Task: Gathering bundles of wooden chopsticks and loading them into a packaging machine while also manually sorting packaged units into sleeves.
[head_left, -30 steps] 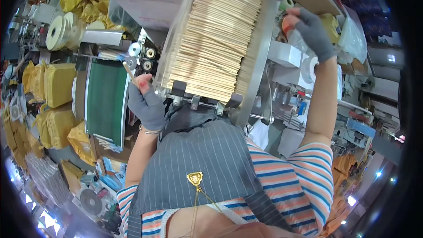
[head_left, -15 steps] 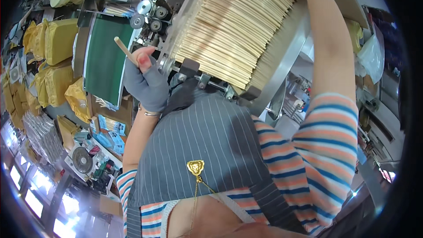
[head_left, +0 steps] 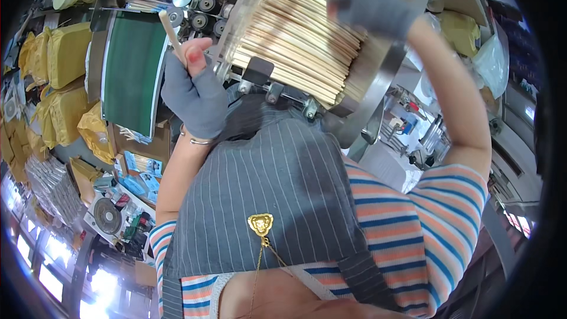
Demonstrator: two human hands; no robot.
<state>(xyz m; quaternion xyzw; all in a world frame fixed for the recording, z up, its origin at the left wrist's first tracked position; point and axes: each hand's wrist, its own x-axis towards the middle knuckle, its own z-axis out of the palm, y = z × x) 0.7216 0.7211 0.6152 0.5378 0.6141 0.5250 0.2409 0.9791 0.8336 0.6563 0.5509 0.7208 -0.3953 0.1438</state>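
A pale wooden chopstick (head_left: 169, 28) points up and away from my left hand (head_left: 196, 97), pinched between fingers and thumb. That hand wears a grey fingerless glove and is close to the near left corner of a metal hopper (head_left: 378, 91). Many wooden chopsticks (head_left: 295, 41) lie stacked side by side inside the hopper. Over the right part of this stack hovers my right hand (head_left: 375, 9), in the same kind of glove. Its fingers look curled, but they are blurred and partly hidden, so I cannot tell whether they hold anything.
Left of the hopper are metal rollers (head_left: 199, 20) and a green conveyor belt (head_left: 134, 74). Yellow wrapped packages (head_left: 69, 53) are piled farther left. A small fan-like unit (head_left: 107, 215) stands at lower left. Machine parts (head_left: 434, 136) and a clear plastic bag (head_left: 491, 62) appear on the right.
My right hand has come back from beyond the upper edge and now is over the chopstick stack. My left hand keeps the chopstick, tilted a little more upright.
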